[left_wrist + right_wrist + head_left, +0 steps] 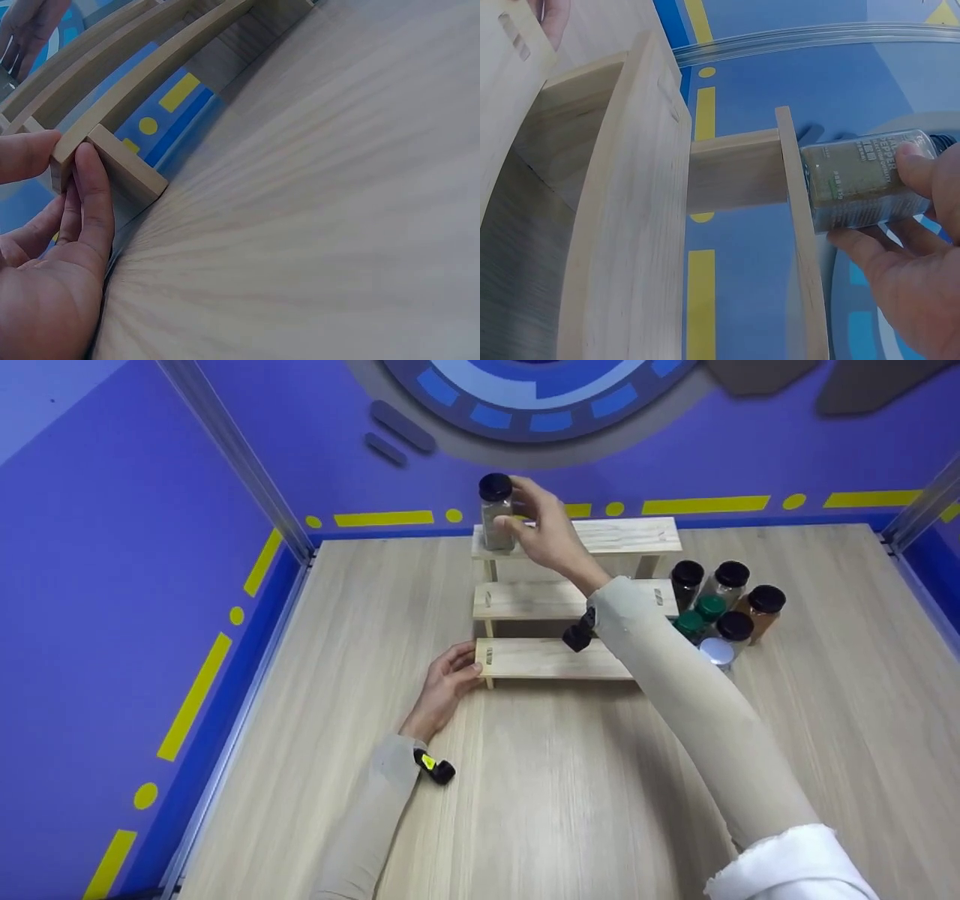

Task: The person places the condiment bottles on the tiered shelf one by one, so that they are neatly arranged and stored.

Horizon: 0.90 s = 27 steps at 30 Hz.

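Note:
A three-tier wooden rack (pixel 555 658) stands on the table. My right hand (pixel 551 534) grips a clear spice jar (pixel 495 514) with a black lid, upright at the left end of the top tier. In the right wrist view the jar (pixel 862 176) has a printed label, brownish-grey contents and its base against the top board. With thumb and fingers, my left hand (pixel 442 690) pinches the left end of the lowest tier; the left wrist view shows the fingertips (pixel 91 161) on the board's end and leg.
Right of the rack several jars stand close together: black-lidded ones such as a jar with orange-brown contents (pixel 761 619), green-lidded ones (pixel 709 607) and a white-lidded one (pixel 716 652). Blue printed walls (pixel 225 585) bound the table's left side and back.

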### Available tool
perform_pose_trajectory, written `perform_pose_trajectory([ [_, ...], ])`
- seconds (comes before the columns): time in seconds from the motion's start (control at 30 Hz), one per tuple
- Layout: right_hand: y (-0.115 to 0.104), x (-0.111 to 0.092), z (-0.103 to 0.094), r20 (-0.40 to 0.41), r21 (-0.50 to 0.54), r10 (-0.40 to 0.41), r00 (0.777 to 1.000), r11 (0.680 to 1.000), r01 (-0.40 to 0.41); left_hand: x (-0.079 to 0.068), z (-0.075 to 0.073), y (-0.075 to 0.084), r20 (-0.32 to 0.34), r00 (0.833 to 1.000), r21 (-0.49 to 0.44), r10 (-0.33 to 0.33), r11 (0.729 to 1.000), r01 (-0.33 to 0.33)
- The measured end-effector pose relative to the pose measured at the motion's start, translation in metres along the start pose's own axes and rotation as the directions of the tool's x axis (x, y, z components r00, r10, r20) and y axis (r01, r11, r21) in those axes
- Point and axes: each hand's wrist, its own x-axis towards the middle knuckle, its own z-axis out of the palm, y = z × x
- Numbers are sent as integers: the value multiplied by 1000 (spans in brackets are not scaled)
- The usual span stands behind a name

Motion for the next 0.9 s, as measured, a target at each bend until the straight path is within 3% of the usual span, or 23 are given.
perform_pose_trajectory([
  [0.23,-5,-4,-7,22,-34,50,998,998,-50,-1,1,-1,10,1000,-6,5,1000,-5],
  [0.43,-19,-13,-25,25,-58,34,999,998,-32,-1,1,1,4,1000,-23,3,1000,-3],
  [0.57,-31,-29,-42,30,-98,16,999,995,-13,-1,1,1,3,1000,-18,2,1000,-2],
  [0.9,-44,-83,-89,5,-82,-5,1000,997,6,-2,1,0,3,1000,-17,2,1000,-2],
])
